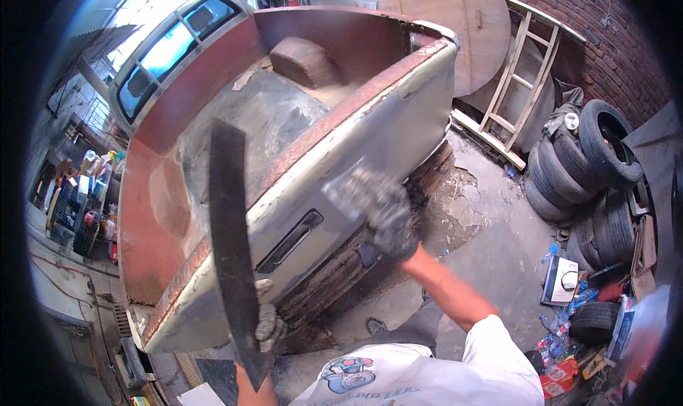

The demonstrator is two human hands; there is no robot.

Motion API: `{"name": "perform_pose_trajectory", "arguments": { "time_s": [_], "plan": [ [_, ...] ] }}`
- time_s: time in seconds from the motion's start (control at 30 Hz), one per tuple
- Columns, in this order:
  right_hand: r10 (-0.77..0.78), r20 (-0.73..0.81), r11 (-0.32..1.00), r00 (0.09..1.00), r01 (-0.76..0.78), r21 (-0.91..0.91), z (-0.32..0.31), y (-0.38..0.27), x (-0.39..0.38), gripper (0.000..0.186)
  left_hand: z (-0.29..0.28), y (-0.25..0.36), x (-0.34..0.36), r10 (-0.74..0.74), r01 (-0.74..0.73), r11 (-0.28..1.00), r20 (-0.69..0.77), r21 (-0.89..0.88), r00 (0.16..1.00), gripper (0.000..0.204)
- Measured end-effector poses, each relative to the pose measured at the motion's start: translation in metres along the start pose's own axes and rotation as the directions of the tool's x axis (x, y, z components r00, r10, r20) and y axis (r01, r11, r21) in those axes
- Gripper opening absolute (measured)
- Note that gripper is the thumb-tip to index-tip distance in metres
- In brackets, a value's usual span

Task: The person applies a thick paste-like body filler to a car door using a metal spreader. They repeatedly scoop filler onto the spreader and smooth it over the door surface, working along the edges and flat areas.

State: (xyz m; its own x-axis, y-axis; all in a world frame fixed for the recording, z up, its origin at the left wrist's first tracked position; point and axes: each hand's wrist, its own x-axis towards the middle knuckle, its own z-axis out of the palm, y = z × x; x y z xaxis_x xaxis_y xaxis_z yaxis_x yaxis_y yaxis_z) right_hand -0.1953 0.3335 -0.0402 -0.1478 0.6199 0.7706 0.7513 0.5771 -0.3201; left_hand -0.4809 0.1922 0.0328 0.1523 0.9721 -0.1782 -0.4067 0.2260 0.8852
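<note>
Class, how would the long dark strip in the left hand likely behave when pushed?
The long dark strip is probably fairly stiff, extending nearly straight beyond the left hand. Held low, its long upper part may swing if pushed.

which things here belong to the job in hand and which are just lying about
In use:
- long dark strip, in the left hand
- tailgate, with the blurred right hand at it

Apparently just lying about:
- tyres
- ladder-like frame
- plastic bottles

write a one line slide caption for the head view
Gloved right hand at a pickup's patchy grey tailgate, while the gloved left hand holds a long dark strip.
</note>
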Motion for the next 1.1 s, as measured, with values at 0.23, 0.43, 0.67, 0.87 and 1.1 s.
{"name": "perform_pose_trajectory", "arguments": {
  "time_s": [0.23, 0.43, 0.67, 0.87, 1.1],
  "plan": [
    [-0.018, -0.193, 0.997, 0.981, 0.002, -0.081, 0.033, 0.094, 0.047, 0.059, -0.008, 0.004, 0.000, -0.009, 0.028, 0.972, 0.078, -0.235, 0.997, 0.058],
    [-0.069, -0.181, 0.997, 0.981, 0.060, -0.052, 0.056, 0.099, 0.021, 0.062, -0.007, 0.000, 0.004, -0.015, 0.038, 0.962, 0.087, -0.272, 0.996, 0.058],
    [-0.144, -0.238, 0.970, 0.961, 0.090, -0.225, 0.020, 0.107, 0.012, 0.038, -0.007, 0.000, 0.007, -0.002, 0.038, 0.955, 0.122, -0.294, 0.993, 0.059],
    [0.546, -0.037, 0.834, 0.837, -0.538, 0.122, -0.016, 0.125, 0.080, 0.033, -0.015, 0.002, 0.001, -0.001, 0.045, 0.948, 0.139, -0.316, 0.990, 0.059],
    [0.632, 0.231, 0.745, 0.740, -0.662, 0.079, -0.002, 0.115, 0.093, 0.032, -0.021, 0.001, -0.016, 0.018, -0.012, 0.966, 0.023, -0.259, 1.000, 0.059]
  ]
}}
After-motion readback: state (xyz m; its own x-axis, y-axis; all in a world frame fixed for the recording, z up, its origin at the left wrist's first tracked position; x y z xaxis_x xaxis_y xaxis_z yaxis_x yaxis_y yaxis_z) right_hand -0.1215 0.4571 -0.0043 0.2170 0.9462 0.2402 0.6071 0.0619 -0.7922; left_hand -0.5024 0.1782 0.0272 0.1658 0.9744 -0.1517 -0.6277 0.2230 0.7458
